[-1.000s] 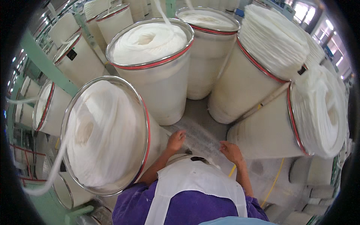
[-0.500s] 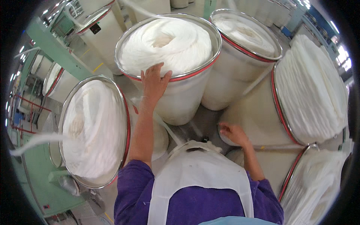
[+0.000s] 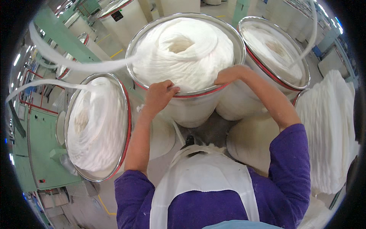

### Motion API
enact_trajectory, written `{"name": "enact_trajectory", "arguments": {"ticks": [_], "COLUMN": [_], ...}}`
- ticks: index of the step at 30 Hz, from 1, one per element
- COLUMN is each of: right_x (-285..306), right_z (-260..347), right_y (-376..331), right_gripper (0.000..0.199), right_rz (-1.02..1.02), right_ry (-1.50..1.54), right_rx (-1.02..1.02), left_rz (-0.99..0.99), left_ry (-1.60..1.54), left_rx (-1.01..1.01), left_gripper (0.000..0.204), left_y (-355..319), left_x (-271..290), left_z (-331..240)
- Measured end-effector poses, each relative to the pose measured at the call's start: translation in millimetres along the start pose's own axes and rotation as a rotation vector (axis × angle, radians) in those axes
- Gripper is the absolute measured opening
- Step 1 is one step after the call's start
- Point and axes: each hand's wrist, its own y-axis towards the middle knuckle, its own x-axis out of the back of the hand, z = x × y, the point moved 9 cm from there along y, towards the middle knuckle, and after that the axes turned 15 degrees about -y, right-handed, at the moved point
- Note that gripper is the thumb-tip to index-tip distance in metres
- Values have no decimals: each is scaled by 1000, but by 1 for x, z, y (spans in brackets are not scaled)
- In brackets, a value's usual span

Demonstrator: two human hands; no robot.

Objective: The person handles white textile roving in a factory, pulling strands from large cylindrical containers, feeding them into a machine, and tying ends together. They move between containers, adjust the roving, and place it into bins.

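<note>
In front of me stands a tall cream can [image 3: 192, 112] with a shiny metal rim and a red band below it. Thick white fibre sliver [image 3: 207, 40] lies coiled inside, around a central hole, heaped above the rim. On the near left part of this rim my left hand [image 3: 159, 95] is closed, fingers curled over the edge. My right hand [image 3: 233, 74] grips the same rim on the near right, its arm reaching across from the right. From the can's left side a loose strand of sliver [image 3: 87, 66] rises toward the upper left.
A second full can [image 3: 127, 126] stands close on my left, its sliver trailing left. Another can [image 3: 244, 28] touches the far right side. Bulging white sliver [image 3: 326, 129] fills the right. A green post [image 3: 63, 38] and green machine [image 3: 49, 152] stand at left.
My right hand has come up from low on the right onto the middle can's rim. My left hand has closed over the rim. The view has shifted, and a strand now crosses the upper left.
</note>
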Motion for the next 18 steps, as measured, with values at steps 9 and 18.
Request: {"name": "enact_trajectory", "arguments": {"ticks": [9,18], "right_x": [4,42], "right_z": [3,-41], "right_y": [17,-28], "right_gripper": [46,67], "right_rz": [174,-981], "right_ry": [252,352], "right_rx": [-75,-456], "left_rz": [-148,487], "left_ry": [-177,-308], "left_rx": [-84,-402], "left_gripper": [24,29], "left_y": [-6,-111], "left_x": [18,-62], "left_z": [-23,-59]}}
